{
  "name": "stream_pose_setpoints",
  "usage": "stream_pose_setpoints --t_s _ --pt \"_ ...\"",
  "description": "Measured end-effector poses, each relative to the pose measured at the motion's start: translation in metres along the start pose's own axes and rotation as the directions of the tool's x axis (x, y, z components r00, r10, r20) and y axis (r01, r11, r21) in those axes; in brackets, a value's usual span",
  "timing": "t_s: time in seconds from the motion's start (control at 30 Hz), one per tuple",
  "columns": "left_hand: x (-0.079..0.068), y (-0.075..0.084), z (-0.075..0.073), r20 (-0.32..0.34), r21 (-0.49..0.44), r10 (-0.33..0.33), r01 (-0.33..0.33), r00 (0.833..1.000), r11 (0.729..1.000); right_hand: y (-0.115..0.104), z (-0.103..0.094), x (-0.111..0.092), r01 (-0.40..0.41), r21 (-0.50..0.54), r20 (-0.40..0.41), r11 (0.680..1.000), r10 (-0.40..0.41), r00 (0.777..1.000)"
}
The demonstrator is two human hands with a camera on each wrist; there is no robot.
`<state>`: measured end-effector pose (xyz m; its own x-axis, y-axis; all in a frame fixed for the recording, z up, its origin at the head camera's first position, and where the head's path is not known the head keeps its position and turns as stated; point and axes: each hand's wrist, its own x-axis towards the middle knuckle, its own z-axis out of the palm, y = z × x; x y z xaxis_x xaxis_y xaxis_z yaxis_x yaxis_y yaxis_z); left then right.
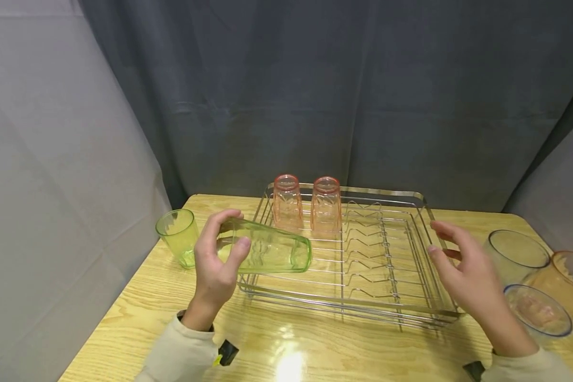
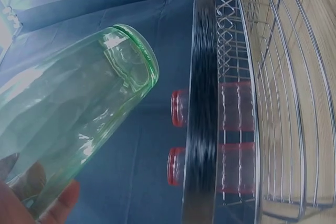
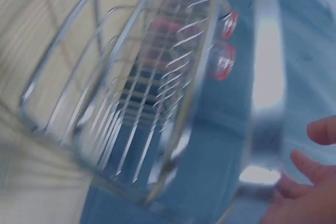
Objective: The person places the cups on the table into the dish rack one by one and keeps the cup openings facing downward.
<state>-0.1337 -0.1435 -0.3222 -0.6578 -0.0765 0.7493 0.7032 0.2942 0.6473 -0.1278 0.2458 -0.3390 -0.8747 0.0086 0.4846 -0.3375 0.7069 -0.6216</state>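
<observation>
Slippage seemed to me the likeliest trouble; my left hand (image 1: 216,265) gripped the green glass (image 1: 272,249) near one end, thumb opposed to fingers, so its unsupported thick end could have swung down onto the wire rack (image 1: 344,302); the glass lay nearly sideways above the rack's left part, and a careless swing might have tapped the left pink glass (image 1: 287,204) or the right pink glass (image 1: 326,207) behind it; my right hand (image 1: 472,270) held nothing, thumb and fingers parted, by the rack's right rim; drawing back, it could have bumped the blue-rimmed glass (image 1: 537,313), clear glass (image 1: 515,254) or orange glass (image 1: 568,281) crowded beside it; a second green glass (image 1: 179,236) stood just beyond my left hand, easily clipped.
</observation>
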Motion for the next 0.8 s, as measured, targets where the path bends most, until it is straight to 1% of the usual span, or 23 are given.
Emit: stream_pose_setpoints --t_s 0.1,0.17,0.3,0.37,0.47,0.57,0.7,0.8 --pt "0.001 0.003 0.006 0.002 -0.014 0.01 -0.01 1.0 1.0 -0.015 0.005 -0.001 0.088 0.056 0.008 0.995 -0.088 0.996" --pt "0.003 0.007 0.012 0.006 -0.022 0.012 -0.011 1.0 1.0 -0.025 0.009 -0.001 0.166 0.074 0.023 0.983 -0.168 0.986" --pt "0.006 0.014 0.023 0.032 -0.046 0.008 -0.007 0.999 0.999 -0.042 0.014 0.0 0.305 0.08 0.088 0.949 -0.312 0.946" --pt "0.006 0.016 0.027 0.042 -0.062 0.006 -0.004 0.999 0.998 -0.049 0.016 0.001 0.348 0.087 0.131 0.933 -0.357 0.925" --pt "0.005 0.019 0.033 0.052 -0.081 0.014 -0.01 0.999 0.997 -0.056 0.02 0.001 0.373 0.11 0.184 0.921 -0.388 0.903" --pt "0.003 0.02 0.037 0.057 -0.095 0.014 -0.009 0.998 0.995 -0.059 0.025 0.0 0.382 0.137 0.221 0.914 -0.404 0.888" --pt "0.0 0.022 0.042 0.069 -0.118 0.002 0.007 0.998 0.993 -0.061 0.031 -0.002 0.384 0.157 0.251 0.91 -0.413 0.875" --pt "-0.002 0.024 0.046 0.08 -0.134 0.005 0.006 0.997 0.991 -0.063 0.035 -0.002 0.39 0.162 0.261 0.906 -0.421 0.869"
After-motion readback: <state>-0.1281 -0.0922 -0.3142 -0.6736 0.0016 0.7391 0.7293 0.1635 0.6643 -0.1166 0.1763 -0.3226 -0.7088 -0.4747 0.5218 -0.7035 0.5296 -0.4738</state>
